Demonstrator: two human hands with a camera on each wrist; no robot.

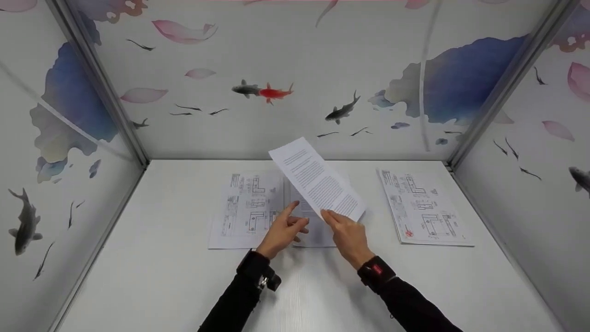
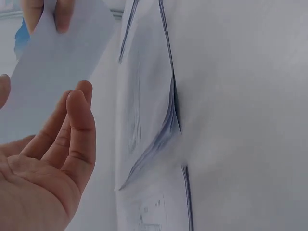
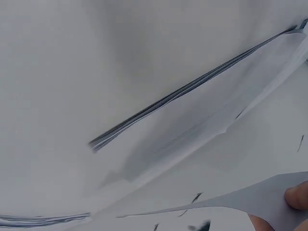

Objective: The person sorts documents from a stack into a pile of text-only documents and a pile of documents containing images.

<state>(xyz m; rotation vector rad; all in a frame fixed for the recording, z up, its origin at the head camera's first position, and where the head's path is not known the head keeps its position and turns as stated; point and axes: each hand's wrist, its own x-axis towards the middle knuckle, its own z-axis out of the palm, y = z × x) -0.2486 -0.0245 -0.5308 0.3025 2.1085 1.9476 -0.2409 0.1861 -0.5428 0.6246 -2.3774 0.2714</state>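
My right hand (image 1: 350,237) pinches a printed sheet of paper (image 1: 318,180) by its near edge, holding it tilted above the table. In the right wrist view the thumb (image 3: 297,196) presses on that sheet. My left hand (image 1: 282,230) hovers just left of the sheet, its fingers spread and loosely bent, with nothing gripped. Beneath both hands lies a middle stack of text pages (image 1: 315,235), partly hidden by the raised sheet. In the left wrist view one corner of this stack (image 2: 161,130) curls up.
To the left, a stack of drawing sheets (image 1: 244,207) adjoins the middle stack. Another stack of drawings (image 1: 426,207), with a red mark, lies on the right. Printed panels (image 1: 304,60) wall in the white table (image 1: 161,276) at the back and sides.
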